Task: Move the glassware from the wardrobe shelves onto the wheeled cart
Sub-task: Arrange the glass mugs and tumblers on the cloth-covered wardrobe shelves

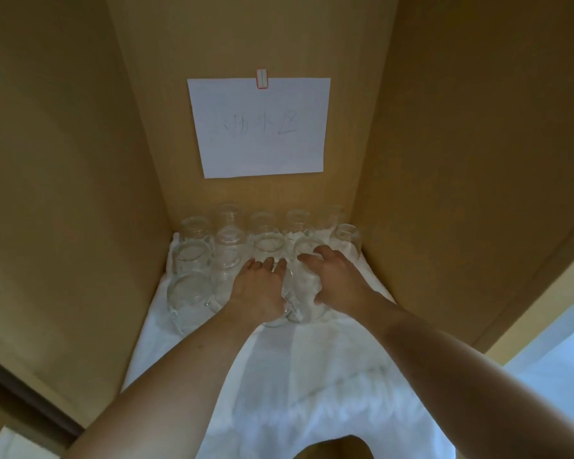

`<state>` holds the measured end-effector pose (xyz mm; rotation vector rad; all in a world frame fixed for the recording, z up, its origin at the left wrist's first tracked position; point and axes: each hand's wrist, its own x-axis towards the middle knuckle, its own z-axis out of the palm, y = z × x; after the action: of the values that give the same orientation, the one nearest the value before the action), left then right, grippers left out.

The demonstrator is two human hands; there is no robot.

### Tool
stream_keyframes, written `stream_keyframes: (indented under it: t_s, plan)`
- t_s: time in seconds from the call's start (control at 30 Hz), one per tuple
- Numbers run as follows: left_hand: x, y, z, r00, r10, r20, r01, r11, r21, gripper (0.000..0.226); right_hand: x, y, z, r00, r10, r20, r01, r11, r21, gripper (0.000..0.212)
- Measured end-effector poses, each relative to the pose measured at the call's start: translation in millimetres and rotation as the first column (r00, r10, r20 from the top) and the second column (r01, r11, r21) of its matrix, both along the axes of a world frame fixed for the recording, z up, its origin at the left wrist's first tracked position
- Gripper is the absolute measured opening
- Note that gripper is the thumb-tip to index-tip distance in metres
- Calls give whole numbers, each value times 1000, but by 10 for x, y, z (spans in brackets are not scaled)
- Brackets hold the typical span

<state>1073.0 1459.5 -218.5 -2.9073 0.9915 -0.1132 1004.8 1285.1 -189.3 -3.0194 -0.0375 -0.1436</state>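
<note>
A wardrobe compartment is seen from above and in front, bounded by tan side walls (pixel 63 193) and a tan back panel (pixel 262 34). A white cloth (pixel 312 376) is spread over the shelf and hangs over its front edge. A white paper sheet (pixel 260 127) bearing faint handwriting is fixed to the back panel by a red-edged tape strip (pixel 261 78) at its top edge.

Clear glass mugs are grouped on the cloth at the rear of the shelf, in rough rows reaching back to the panel. A large mug (pixel 188 298) stands at the front left of the group, with a smaller one (pixel 191 256) just behind it. Further mugs, among them one at the far right (pixel 347 236), are ranged along the back; their exact number cannot be told because the glass is blurred.

Both bare forearms are extended into the compartment. The left hand (pixel 257 289) is laid over the top of a front mug (pixel 274 321) in the middle of the group, the fingers (pixel 262 265) held fairly straight and spread forward; the mug is largely hidden beneath the palm, and whether it is actually gripped cannot be told. The right hand (pixel 335 276) is curled round the neighbouring mug (pixel 304 293), with the fingertips over its far side and the thumb against its near side. The two held mugs stand just beside each other on the cloth.
</note>
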Motion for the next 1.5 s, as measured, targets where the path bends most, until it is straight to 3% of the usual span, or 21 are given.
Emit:
stream_keyframes:
  t_s: [0.4,0.73,1.07,1.23,1.5]
  plan:
    - [-186,-68,164,996,93,-13,-93,994,-56,88,-216,89,64,996,-61,-68,70,988,137,118]
    - [-589,75,604,957,284,-55,-281,871,-403,70,-542,16,265,1000,-1,-11,2,998,69,104]
    - [-1242,569,724,904,428,20,-391,843,-368,66,-716,492,257,983,174,60,-180,979,101,98]
    - [-1623,977,623,855,518,-32,-487,781,-391,64,-828,927,166,966,257,22,-258,958,128,100]
    - [-2136,1812,597,823,565,-58,-549,767,-332,61,-1093,1797,138,940,339,43,-342,933,112,100]
